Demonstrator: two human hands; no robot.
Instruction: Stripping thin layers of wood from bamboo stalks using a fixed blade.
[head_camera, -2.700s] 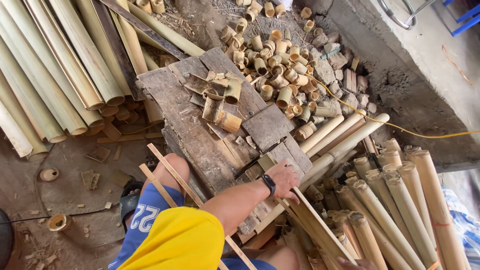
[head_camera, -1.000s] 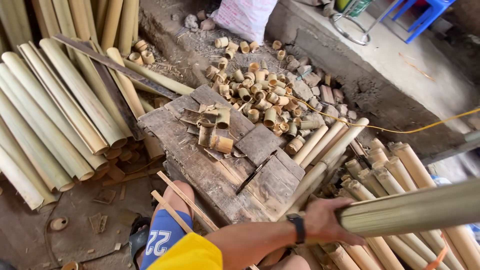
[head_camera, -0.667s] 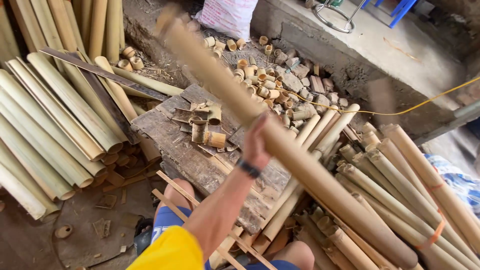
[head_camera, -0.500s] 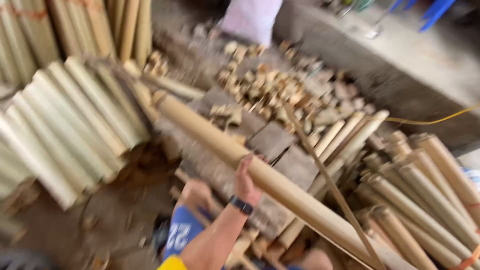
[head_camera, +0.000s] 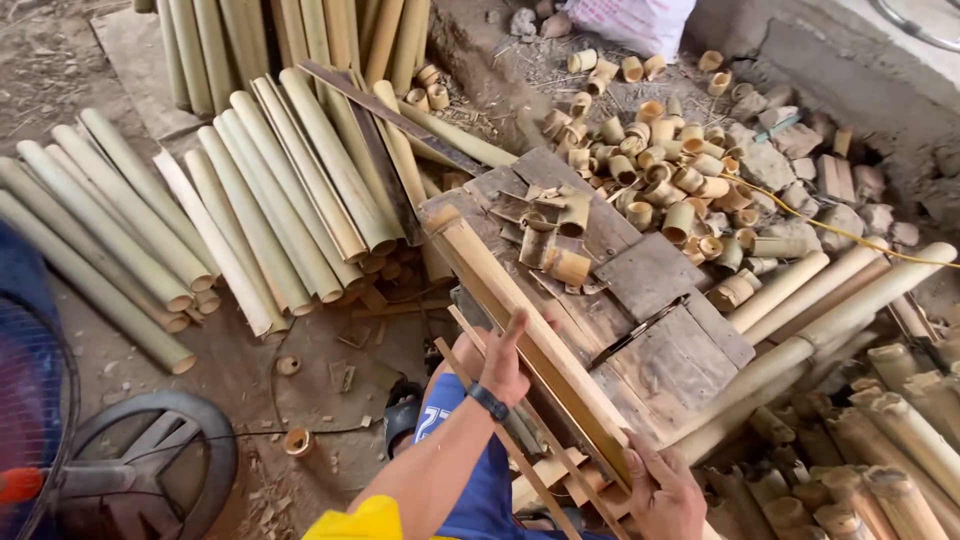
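Note:
A long pale bamboo pole lies slantwise over a worn wooden chopping block, its far end at the block's left corner. My left hand, a dark watch on the wrist, presses against the pole's left side at mid-length with fingers stretched along it. My right hand grips the pole's near end at the bottom edge of the view. Short bamboo offcuts sit on the block just beyond the pole. My knee in blue shorts is under the left arm.
Long bamboo poles are stacked at left, thicker ones at right. A heap of short cut rings lies behind the block. A dark blade rests on the block. A fan stands bottom left. A yellow cord crosses right.
The pole was pulled from the right-hand pile, swung overhead and brought down onto the block. Both hands are now on it, where earlier only one arm showed.

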